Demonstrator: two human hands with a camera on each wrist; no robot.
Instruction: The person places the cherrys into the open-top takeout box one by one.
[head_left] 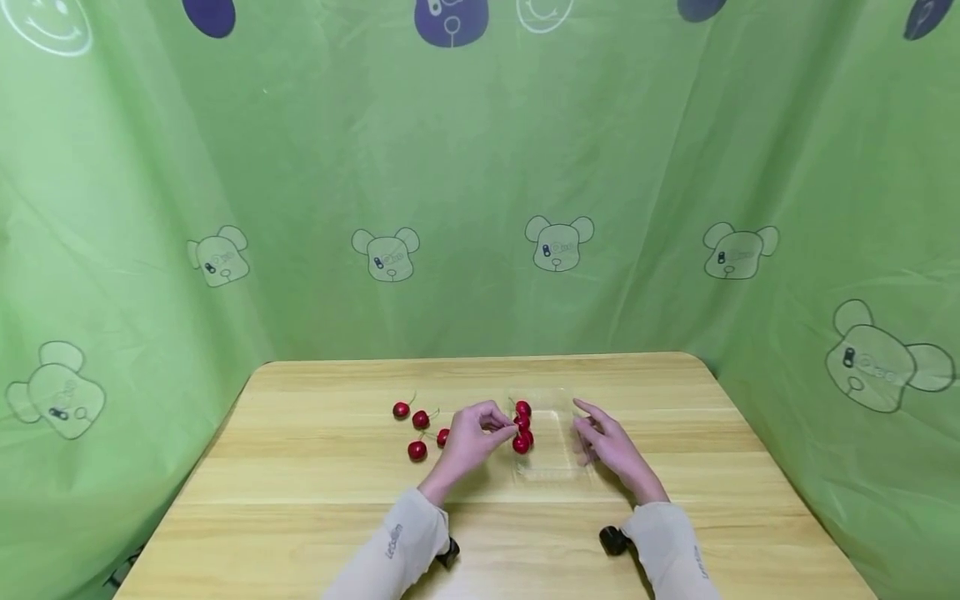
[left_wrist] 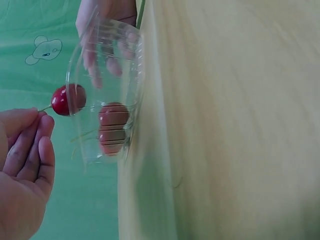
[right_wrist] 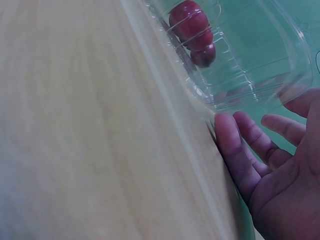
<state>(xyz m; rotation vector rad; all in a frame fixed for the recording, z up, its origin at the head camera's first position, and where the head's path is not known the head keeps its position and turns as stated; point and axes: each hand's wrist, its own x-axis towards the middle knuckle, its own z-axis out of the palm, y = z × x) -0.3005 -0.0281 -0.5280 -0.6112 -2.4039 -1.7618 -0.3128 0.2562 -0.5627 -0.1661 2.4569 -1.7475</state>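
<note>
A clear plastic container point(head_left: 553, 473) stands on the table between the two hands. My left hand point(head_left: 471, 437) is at its left side and pinches a red cherry point(left_wrist: 61, 101) by the stem between thumb and fingertips. The cherry hangs at the container's rim in the left wrist view. Several other cherries point(right_wrist: 188, 20) lie inside, along the left side. My right hand point(head_left: 613, 448) is at the container's right side, fingers extended and spread, with fingertips at the wall point(right_wrist: 240, 102). Whether all of them touch it is hard to tell.
Left of my left hand, several loose cherries with stems lie on the wooden table point(head_left: 315, 475), among them one cherry point(head_left: 417, 451) nearest the front. A green curtain point(head_left: 465, 317) hangs behind and on both sides. Black wrist devices point(head_left: 613, 540) sit at the sleeves.
</note>
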